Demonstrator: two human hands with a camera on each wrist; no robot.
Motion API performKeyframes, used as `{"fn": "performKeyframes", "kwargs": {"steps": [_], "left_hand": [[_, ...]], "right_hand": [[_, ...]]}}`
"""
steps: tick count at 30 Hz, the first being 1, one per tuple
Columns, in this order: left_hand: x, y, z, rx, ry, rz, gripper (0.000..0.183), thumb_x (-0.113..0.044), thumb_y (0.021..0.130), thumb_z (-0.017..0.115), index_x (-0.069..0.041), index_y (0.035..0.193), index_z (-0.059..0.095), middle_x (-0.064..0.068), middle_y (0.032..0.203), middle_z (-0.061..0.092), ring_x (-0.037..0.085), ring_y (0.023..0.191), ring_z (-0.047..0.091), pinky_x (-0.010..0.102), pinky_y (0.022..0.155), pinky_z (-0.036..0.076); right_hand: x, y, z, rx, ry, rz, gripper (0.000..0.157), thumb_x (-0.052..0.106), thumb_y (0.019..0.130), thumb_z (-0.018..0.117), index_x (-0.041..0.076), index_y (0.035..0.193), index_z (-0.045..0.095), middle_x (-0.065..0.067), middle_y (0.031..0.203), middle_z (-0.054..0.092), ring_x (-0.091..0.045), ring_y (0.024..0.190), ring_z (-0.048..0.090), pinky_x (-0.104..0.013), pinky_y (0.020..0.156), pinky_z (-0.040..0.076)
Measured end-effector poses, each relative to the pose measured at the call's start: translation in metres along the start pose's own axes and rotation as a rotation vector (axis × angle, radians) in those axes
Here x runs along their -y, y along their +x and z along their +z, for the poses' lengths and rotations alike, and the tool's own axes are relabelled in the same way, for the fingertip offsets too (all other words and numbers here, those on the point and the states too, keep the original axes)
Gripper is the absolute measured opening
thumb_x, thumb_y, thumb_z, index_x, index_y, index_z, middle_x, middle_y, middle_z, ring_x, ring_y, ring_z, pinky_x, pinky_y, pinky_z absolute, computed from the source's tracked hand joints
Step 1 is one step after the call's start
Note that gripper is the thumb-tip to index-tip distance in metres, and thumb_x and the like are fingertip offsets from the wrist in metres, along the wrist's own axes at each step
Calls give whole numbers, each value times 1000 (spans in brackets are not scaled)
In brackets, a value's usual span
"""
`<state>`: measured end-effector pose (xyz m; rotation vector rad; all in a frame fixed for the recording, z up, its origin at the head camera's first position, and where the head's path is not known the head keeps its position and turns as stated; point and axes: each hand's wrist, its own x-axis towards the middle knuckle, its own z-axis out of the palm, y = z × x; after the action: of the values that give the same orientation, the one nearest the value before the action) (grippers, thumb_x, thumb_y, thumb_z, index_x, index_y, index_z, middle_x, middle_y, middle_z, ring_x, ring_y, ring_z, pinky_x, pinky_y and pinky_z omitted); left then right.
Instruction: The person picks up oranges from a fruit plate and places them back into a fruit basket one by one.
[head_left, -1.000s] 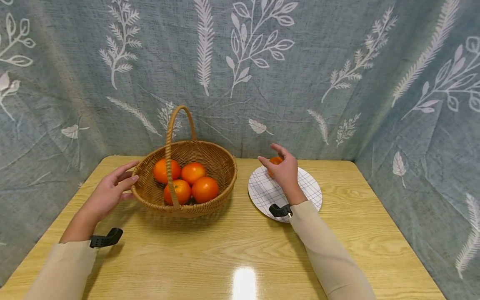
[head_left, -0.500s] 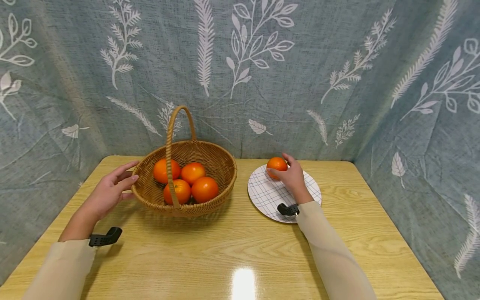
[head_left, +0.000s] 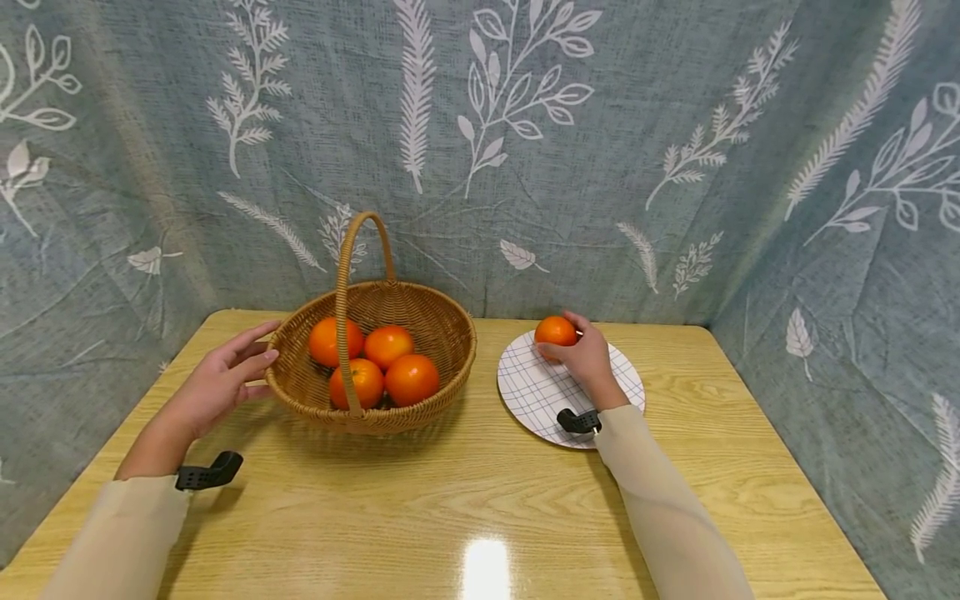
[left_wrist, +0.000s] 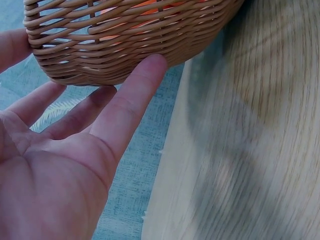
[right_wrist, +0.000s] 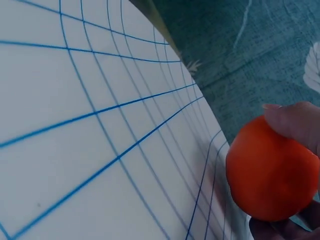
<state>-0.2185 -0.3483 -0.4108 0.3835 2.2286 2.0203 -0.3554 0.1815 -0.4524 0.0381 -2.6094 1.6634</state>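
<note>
At the plate's far edge my right hand (head_left: pixel 588 358) grips an orange (head_left: pixel 556 332). In the right wrist view the thumb lies on one side of that orange (right_wrist: pixel 270 172) and the fingers curl round the other. White with blue grid lines, the round plate (head_left: pixel 525 392) lies under this hand. My left hand (head_left: pixel 213 383) touches the left side of a wicker basket (head_left: pixel 442 396). Its fairly straight fingers rest against the woven wall (left_wrist: pixel 125 55) in the left wrist view. Several oranges (head_left: pixel 412 380) sit inside the basket, below its tall arched handle (head_left: pixel 345 292).
A light wooden table (head_left: pixel 420 517) carries the basket at left and the plate at right. Behind and beside it hangs a grey-blue curtain (head_left: pixel 562 192) with white leaf patterns. Small black wrist mounts (head_left: pixel 210 472) stick out from both sleeves.
My right hand has come down a little to the right and taken hold of the orange on the plate. The left hand and the basket have stayed put.
</note>
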Motion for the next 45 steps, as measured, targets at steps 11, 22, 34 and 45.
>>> {"fn": "performKeyframes", "kwargs": {"steps": [11, 22, 34, 45], "left_hand": [[-2, -1, 0, -14, 38, -14, 63, -18, 111, 47, -15, 166, 17, -9, 134, 46, -3, 110, 64, 23, 84, 61], [-5, -2, 2, -54, 152, -26, 63, -24, 111, 48, -14, 166, 20, -5, 136, 43, -6, 109, 63, 23, 83, 61], [-7, 2, 4, -66, 209, -25, 63, -27, 111, 47, -13, 166, 19, 18, 148, 34, -9, 108, 62, 23, 83, 60], [-5, 1, 3, -55, 210, -29, 64, -26, 111, 47, -12, 166, 18, 11, 144, 38, -8, 109, 62, 22, 83, 60]], "right_hand": [[29, -7, -1, 24, 30, -56, 85, 30, 82, 88, 15, 155, 47, -10, 150, 51, -35, 130, 54, -52, 105, 52], [72, -18, -1, 56, 45, -181, 86, 34, 79, 90, 13, 152, 50, -8, 148, 55, -32, 125, 59, -51, 103, 53], [119, -27, 6, 144, 29, -302, 75, 37, 76, 93, 16, 141, 61, -5, 134, 64, -26, 112, 67, -43, 90, 59], [140, -25, 32, 236, -57, -391, 70, 41, 79, 90, 16, 137, 62, -3, 125, 69, -20, 107, 69, -38, 86, 60]]}}
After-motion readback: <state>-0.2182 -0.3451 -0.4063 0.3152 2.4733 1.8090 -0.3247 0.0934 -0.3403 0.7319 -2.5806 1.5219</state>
